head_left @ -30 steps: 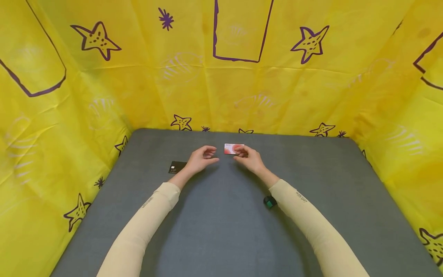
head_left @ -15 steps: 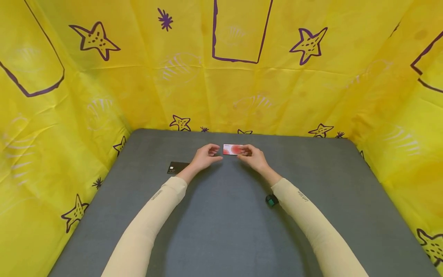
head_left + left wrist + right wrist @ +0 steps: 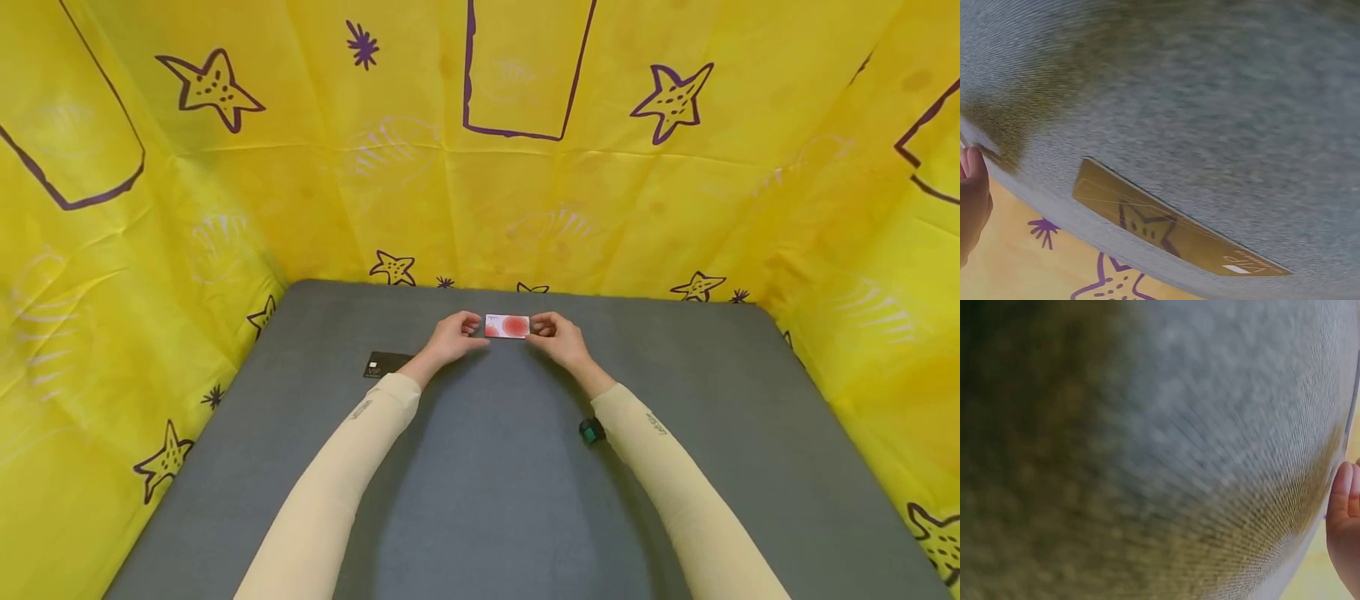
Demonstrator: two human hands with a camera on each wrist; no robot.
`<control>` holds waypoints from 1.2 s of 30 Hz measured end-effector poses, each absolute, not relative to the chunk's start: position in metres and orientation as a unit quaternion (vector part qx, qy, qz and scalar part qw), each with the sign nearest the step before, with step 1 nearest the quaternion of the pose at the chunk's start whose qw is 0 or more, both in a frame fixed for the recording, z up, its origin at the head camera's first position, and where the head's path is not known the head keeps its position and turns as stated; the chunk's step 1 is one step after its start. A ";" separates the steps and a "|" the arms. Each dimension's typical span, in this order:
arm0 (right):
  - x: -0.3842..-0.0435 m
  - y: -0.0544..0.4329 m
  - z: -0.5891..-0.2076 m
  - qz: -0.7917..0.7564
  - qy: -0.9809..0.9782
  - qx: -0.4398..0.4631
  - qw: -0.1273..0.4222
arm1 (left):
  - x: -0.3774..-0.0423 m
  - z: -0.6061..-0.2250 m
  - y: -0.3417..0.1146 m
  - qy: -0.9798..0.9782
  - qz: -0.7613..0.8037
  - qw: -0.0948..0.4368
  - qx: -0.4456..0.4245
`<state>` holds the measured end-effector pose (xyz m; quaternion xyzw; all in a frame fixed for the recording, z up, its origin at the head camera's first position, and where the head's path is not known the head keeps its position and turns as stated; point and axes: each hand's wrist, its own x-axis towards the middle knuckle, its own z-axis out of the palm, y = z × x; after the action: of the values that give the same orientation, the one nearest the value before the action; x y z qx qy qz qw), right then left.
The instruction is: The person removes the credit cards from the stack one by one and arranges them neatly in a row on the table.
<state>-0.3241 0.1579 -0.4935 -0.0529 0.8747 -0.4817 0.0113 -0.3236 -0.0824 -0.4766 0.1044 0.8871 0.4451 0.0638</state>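
A white card with red circles (image 3: 507,326) lies near the far edge of the grey table, between both hands. My left hand (image 3: 453,335) is at its left edge, fingers loosely bent and thumb apart, the thumb tip near the lower left corner. At the right edge is my right hand (image 3: 561,340), its thumb tip close to the lower right corner. Whether the fingertips touch the card is too small to tell. A black VIP card (image 3: 1172,225) lies behind my left wrist, partly covered by it in the head view. The wrist views show only part of each hand.
The grey table (image 3: 480,483) ends at yellow cloth walls (image 3: 480,200) with purple starfish drawings. A small black and green object (image 3: 592,431) shows beside my right forearm.
My left hand has moved right, up to the red and white card. My right hand has slid right off the card's face to its edge, uncovering it. The card stays about where it was.
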 end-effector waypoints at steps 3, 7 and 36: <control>-0.325 0.161 -0.492 -0.481 0.875 -0.055 0.011 | -0.327 -0.477 -0.078 0.890 0.440 0.066 0.103; -0.325 0.163 -0.491 -0.470 0.880 -0.072 0.006 | -0.330 -0.478 -0.075 0.891 0.439 0.069 0.089; -0.348 0.155 -0.494 -0.406 0.906 -0.099 0.063 | -0.355 -0.484 -0.072 0.918 0.364 0.101 0.122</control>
<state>-0.3484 0.1552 -0.4943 -0.0992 0.9063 -0.4061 0.0627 -0.3547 -0.0720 -0.4842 0.1217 0.9180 0.3638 0.1007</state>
